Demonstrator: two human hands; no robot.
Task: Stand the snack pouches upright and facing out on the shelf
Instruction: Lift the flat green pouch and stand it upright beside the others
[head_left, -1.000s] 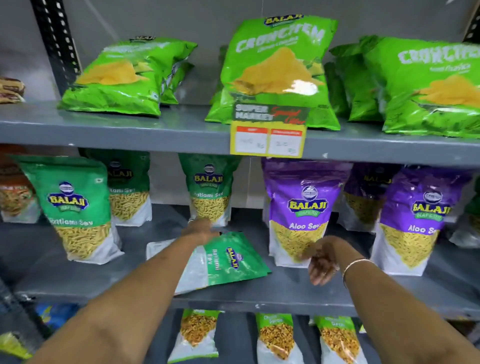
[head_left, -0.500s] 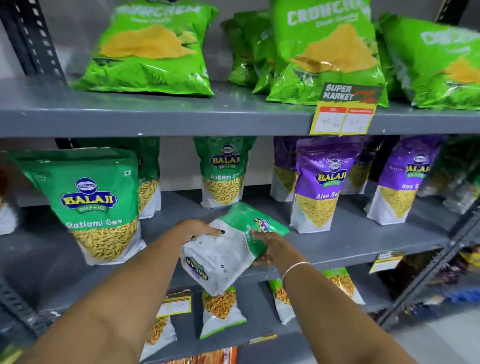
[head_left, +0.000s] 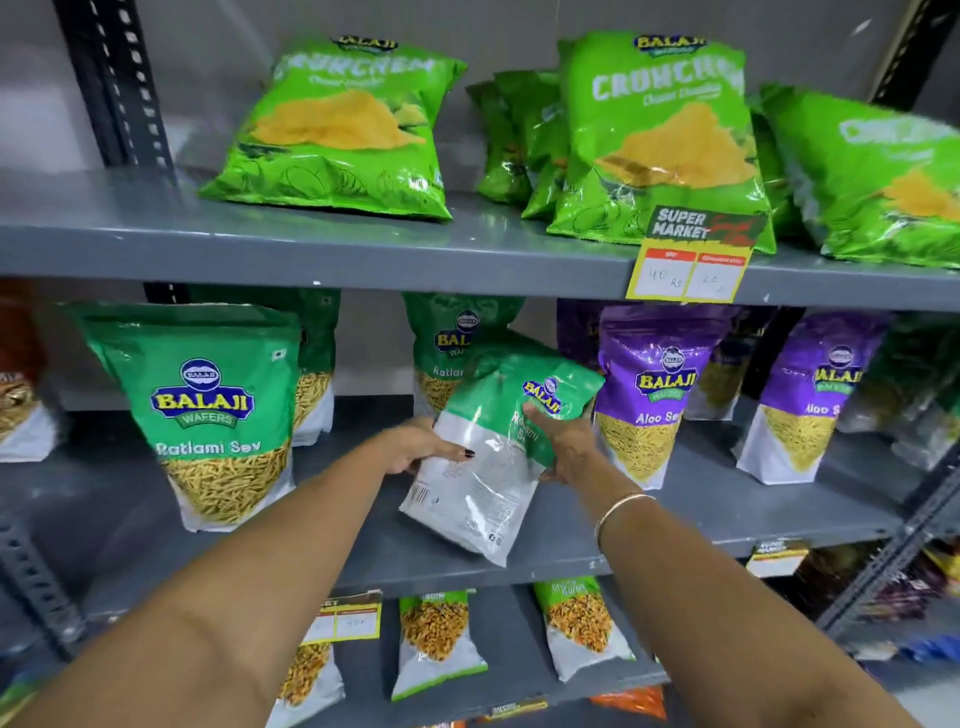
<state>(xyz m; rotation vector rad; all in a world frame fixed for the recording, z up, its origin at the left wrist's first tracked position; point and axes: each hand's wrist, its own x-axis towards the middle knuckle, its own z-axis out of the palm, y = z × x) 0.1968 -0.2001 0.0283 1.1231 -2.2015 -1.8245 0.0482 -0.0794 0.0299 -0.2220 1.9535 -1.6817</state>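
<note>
A green and white Ratlami Sev pouch (head_left: 493, 457) is held between both hands above the middle shelf (head_left: 701, 514), tilted with its top leaning right and its white lower part toward me. My left hand (head_left: 415, 447) grips its left edge; my right hand (head_left: 566, 447) grips its right side over the green band. Another green Ratlami Sev pouch (head_left: 208, 410) stands upright at the left, and a second one (head_left: 452, 343) stands behind the held pouch. Purple Aloo Sev pouches (head_left: 649, 395) stand upright at the right.
The upper shelf holds green Crunchem bags (head_left: 343, 130) leaning back, with a yellow price tag (head_left: 685, 270) on its edge. The lower shelf has smaller snack pouches (head_left: 436, 639). A dark slotted upright (head_left: 31, 571) runs down the left.
The pouch lay flat on the middle shelf; both hands took hold of it and lifted it, and it has turned from slanted toward more upright. The view has shifted.
</note>
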